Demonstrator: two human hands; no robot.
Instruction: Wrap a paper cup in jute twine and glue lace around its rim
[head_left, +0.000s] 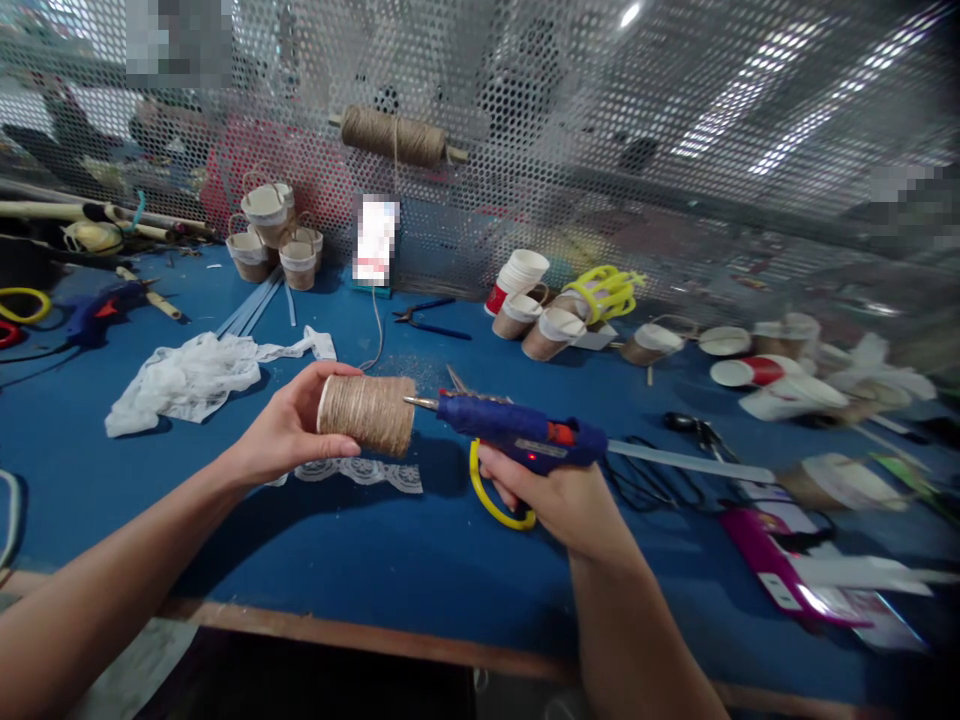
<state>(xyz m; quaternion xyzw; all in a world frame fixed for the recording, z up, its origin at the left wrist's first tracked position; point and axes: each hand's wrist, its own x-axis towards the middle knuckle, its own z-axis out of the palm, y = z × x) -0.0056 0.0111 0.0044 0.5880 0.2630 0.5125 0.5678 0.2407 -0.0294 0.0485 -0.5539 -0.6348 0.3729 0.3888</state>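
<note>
My left hand (296, 425) is closed around the rim end of a twine-wrapped cup (371, 412), which lies sideways above the table. My right hand (551, 490) grips a blue hot glue gun (517, 428), with its red light lit and a clear glue stick (690, 462) poking out of the back. The gun's metal nozzle meets or nearly meets the cup's base end. Below the cup, a strip of white lace (375, 474) lies on the blue table (360, 570). Yellow-handled scissors (506, 515) sit partly hidden under my right hand and the gun.
White lace (187, 375) is bunched at left, near finished twine cups (300, 262). A twine spool (394, 137) hangs on the perforated metal screen (562, 110). Pliers (435, 318), more cups (551, 330), and a purple box (772, 560) lie around. Another glue gun (105, 310) rests far left.
</note>
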